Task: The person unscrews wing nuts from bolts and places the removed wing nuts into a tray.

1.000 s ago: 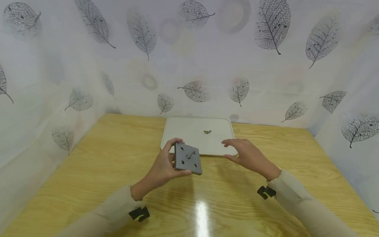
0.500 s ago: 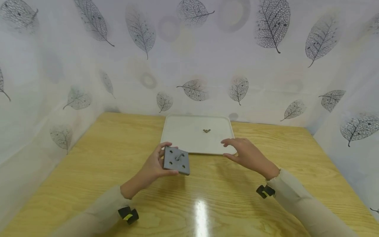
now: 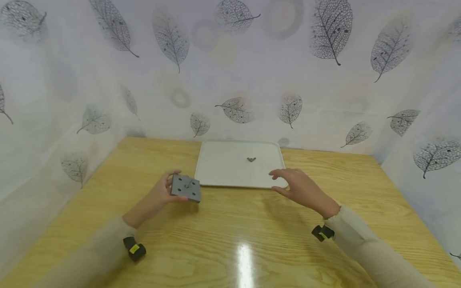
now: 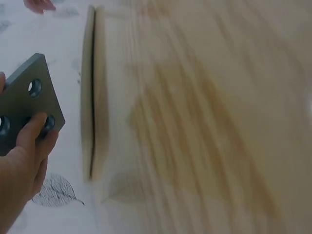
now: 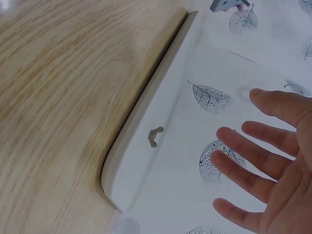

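My left hand (image 3: 155, 197) grips a grey square metal plate (image 3: 183, 192) by its left side, thumb at the lower edge. The plate has several round holes, and a thin threaded-looking rod sticks up from its middle. In the left wrist view, fingers of the left hand lie against the underside of the plate (image 4: 48, 100). A small brass-coloured wing nut (image 3: 251, 159) lies on the white tray (image 3: 223, 170). The right hand (image 3: 302, 190) hovers by the tray's near right corner, holding nothing. Its fingers are spread and relaxed in the right wrist view.
The tray stands at the back of the wooden table (image 3: 216, 232), near a white leaf-printed cloth (image 3: 230, 72) that hangs behind and at both sides. Light reflects off the tabletop in front. A dark strapped device sits at each wrist.
My left hand has carried the metal plate leftward, away from in front of the tray to beside its near left corner. The right hand and the wing nut have stayed in place.
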`<state>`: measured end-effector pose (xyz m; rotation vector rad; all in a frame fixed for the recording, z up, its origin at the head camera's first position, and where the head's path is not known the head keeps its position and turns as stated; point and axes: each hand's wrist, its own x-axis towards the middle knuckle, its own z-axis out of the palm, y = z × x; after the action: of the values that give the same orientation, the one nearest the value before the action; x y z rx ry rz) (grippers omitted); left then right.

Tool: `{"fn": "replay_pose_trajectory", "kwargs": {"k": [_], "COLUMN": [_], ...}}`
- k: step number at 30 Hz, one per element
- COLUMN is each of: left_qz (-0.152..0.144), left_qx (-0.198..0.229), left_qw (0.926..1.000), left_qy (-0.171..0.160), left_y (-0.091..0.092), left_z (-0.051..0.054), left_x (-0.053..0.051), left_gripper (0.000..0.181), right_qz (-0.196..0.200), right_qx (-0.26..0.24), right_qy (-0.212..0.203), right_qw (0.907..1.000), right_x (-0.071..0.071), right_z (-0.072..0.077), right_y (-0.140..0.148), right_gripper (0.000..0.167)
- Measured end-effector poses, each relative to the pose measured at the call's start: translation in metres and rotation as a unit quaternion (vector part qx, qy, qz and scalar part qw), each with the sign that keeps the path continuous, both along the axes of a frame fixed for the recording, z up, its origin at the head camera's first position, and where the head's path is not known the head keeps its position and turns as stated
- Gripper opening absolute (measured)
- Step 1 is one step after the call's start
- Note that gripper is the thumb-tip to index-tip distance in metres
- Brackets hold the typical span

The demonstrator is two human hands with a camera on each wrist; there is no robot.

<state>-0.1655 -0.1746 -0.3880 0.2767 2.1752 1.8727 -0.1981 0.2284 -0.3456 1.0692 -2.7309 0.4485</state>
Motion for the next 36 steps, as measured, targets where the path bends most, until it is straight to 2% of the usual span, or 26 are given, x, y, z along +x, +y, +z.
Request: {"fn": "replay_pose_trajectory", "kwargs": {"k": [6,13,20,28,31,34,36], "left_qz": [0.000,-0.013,-0.036,-0.045,-0.045,-0.048,-0.047], "left_qx": [-0.046,-0.041,-0.072,-0.095,-0.107,-0.145,-0.193], "left_qw": [0.9989,0.9989,0.9966,0.9932,0.9922,0.9877,0.9800], "left_qy": [-0.005,-0.022,-0.016,-0.049,-0.047,-0.035,-0.014], "left_y": [-0.022,-0.032,-0.038,-0.039,-0.039,-0.041,-0.042], "left_z": [-0.007,-0.013,-0.015,-0.019,-0.018,-0.017,-0.018], "left_x": [-0.012,-0.024,-0.029,-0.032,-0.033,-0.034,-0.035], "left_gripper": [0.101,0.102,0.102,0.103,0.103,0.102,0.100], "right_qz": [-0.004,-0.007,-0.009,-0.018,-0.016,-0.015,-0.013], "right_qx": [0.002,-0.003,-0.011,-0.016,-0.020,-0.022,-0.022], "right_qy": [-0.009,-0.011,-0.006,-0.007,-0.007,-0.008,-0.009], "right_qw": [1.0000,0.9999,0.9999,0.9997,0.9996,0.9996,0.9996], "right_x": [0.000,-0.001,0.001,0.002,0.002,0.002,0.003], "right_z": [0.002,0.002,0.002,0.002,0.003,0.005,0.005], "right_y": [0.000,0.003,0.007,0.009,0.009,0.009,0.009], "right_gripper": [0.039,0.038,0.037,0.035,0.034,0.034,0.034]}}
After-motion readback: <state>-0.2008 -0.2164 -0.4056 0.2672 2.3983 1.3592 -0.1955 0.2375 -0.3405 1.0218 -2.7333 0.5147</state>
